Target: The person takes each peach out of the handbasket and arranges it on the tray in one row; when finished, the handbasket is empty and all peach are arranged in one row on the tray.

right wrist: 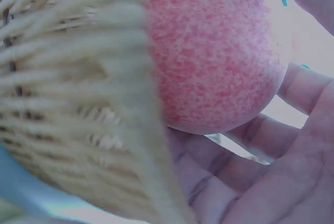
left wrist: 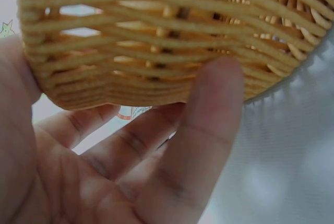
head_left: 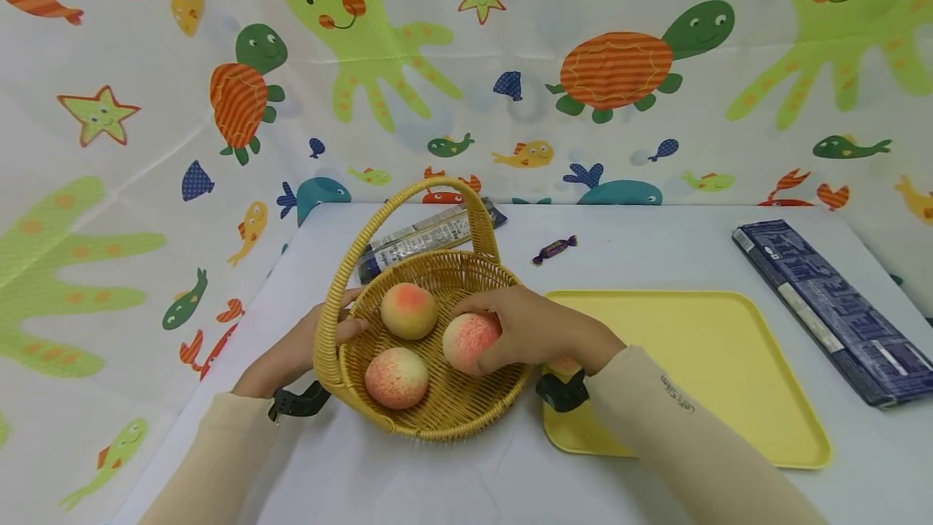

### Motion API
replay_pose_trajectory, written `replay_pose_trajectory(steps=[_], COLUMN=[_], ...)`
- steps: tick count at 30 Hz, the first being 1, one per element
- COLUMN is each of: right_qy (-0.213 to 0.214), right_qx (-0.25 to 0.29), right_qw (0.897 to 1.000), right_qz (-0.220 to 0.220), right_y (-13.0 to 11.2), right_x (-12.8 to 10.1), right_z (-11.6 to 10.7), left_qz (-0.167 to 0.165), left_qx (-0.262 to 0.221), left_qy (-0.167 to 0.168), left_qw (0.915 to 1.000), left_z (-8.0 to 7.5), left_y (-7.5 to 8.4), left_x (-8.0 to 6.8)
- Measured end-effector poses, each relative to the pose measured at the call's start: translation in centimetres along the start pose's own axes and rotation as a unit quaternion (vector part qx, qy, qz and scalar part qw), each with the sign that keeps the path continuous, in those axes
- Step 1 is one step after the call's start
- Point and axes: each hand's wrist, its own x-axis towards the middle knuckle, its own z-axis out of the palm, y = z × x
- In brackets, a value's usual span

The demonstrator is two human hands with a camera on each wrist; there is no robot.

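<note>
On the white table [head_left: 408,476], seen from the head view, stands one woven basket [head_left: 437,411] with an arched handle and three peaches inside: one at the back [head_left: 409,310], one at the front [head_left: 396,377], and one on the right side [head_left: 466,340] under the right hand [head_left: 535,329], whose fingers curl over its top. The left hand [head_left: 302,351] rests against the basket's left outer wall, thumb hooked over the rim. Right of the basket, touching its side, lies one yellow tray [head_left: 700,363], mostly bare. Behind the basket lie one long dark packet [head_left: 430,237] and one wrapped sweet [head_left: 554,249]; one dark box [head_left: 831,310] lies right of the tray near the table edge. From the left wrist, loosely spread fingers [left wrist: 209,130] lie under the basket wall [left wrist: 156,41]. From the right wrist, the peach [right wrist: 214,57] sits just inside the basket rim [right wrist: 104,104], cupped by curled fingers [right wrist: 292,93].
</note>
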Motion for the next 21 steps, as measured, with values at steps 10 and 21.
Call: replay_pose_trajectory(steps=[10, 21], right_qy=[0.066, 0.122], right_qx=[-0.033, -0.013], right_qw=[0.997, 0.992], right_qz=[-0.010, 0.032], right_y=[0.1, 1.4], right_x=[-2.3, -5.5], right_z=[-2.3, -3.9], left_qz=[0.008, -0.007], left_qx=[0.003, 0.008], left_qy=[0.002, 0.008], left_qw=[1.0000, 0.9999], left_z=[0.0, 0.1], left_y=[0.0, 0.1], left_x=[0.3, 0.0])
